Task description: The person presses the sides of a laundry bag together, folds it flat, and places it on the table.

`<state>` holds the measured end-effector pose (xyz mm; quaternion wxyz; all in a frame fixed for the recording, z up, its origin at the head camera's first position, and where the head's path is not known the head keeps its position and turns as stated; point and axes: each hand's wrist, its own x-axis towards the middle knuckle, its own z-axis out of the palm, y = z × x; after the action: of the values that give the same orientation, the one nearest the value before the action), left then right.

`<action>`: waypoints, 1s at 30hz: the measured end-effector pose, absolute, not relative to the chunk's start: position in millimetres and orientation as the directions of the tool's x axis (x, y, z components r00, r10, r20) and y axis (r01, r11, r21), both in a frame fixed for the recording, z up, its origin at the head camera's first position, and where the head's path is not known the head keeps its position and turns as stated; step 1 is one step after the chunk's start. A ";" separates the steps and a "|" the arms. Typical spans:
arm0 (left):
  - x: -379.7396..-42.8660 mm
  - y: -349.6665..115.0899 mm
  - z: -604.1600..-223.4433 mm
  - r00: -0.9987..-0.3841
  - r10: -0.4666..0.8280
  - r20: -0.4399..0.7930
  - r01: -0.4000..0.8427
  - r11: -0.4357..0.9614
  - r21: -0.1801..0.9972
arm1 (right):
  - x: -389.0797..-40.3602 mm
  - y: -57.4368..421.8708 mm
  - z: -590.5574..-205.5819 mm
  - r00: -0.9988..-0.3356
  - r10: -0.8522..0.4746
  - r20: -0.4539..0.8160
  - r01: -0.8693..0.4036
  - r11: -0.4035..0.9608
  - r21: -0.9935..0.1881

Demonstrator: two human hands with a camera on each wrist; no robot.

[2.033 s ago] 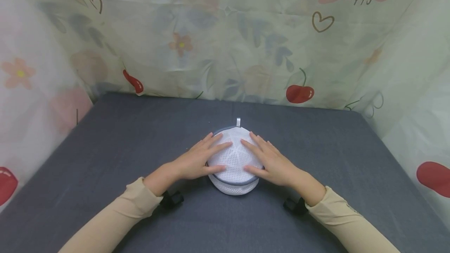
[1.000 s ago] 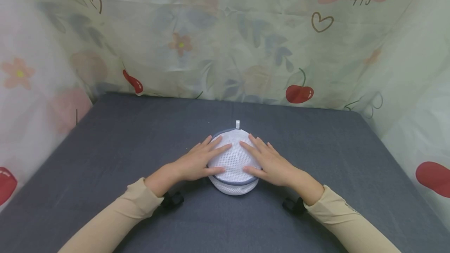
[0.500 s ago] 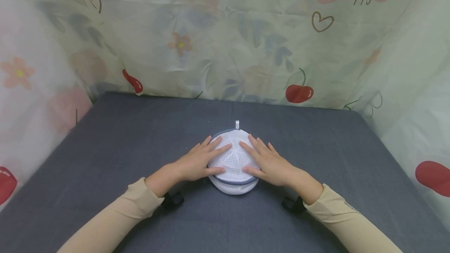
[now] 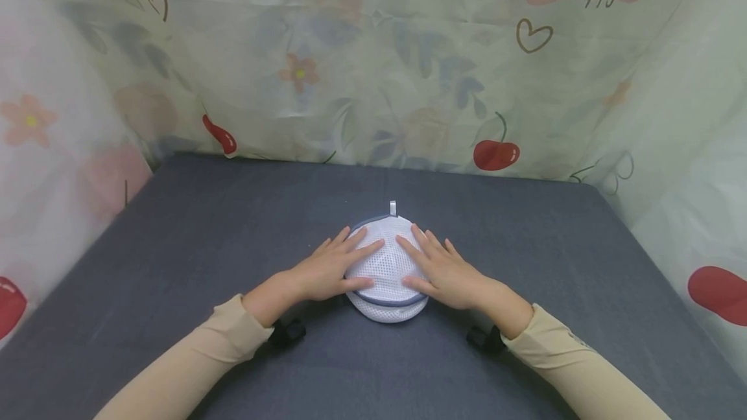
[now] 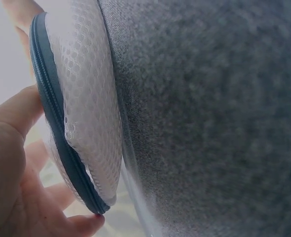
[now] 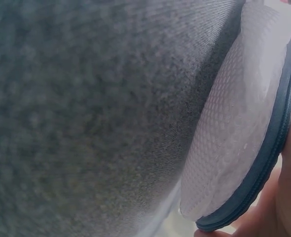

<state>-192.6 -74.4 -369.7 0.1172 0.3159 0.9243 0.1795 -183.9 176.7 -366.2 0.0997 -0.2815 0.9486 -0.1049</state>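
Observation:
A round white mesh laundry bag (image 4: 386, 268) with a blue-grey zipper edge sits on the dark grey table, a small white tab (image 4: 393, 207) sticking up at its far side. My left hand (image 4: 327, 271) rests on its left side with fingers spread and fairly straight. On the right side lies my right hand (image 4: 446, 272), its fingers likewise spread over the mesh. Seen from the left wrist, the zipper (image 5: 54, 108) runs round the bag's edge, with fingers along the upper half. The right wrist view shows the mesh lower half (image 6: 229, 128) against the table cloth.
The dark grey table (image 4: 233, 212) stretches around the bag. Patterned curtains (image 4: 373, 83) stand behind it and at both sides. A black wrist camera strap shows below each cuff.
The bag and both hands have shifted very slightly toward me since the earliest frame. The hands keep the same spread pose on the bag.

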 end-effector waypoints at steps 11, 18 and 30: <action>-192.1 -72.4 -369.7 -0.776 0.616 -0.135 0.526 0.750 0.400 | -186.8 176.3 -367.9 -0.819 -0.548 -0.168 -0.496 0.824 -0.274; -191.7 -71.7 -368.6 -0.774 0.615 -0.151 0.521 0.754 0.400 | -186.5 175.8 -367.9 -0.817 -0.550 -0.174 -0.494 0.823 -0.282; -191.5 -72.2 -368.9 -0.771 0.617 -0.158 0.525 0.756 0.391 | -187.4 175.7 -367.9 -0.811 -0.558 -0.177 -0.506 0.820 -0.267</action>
<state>-191.5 -72.2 -368.9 0.1397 0.3081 0.9265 0.1645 -187.4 175.7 -367.9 0.1243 -0.2811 0.9459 -0.1042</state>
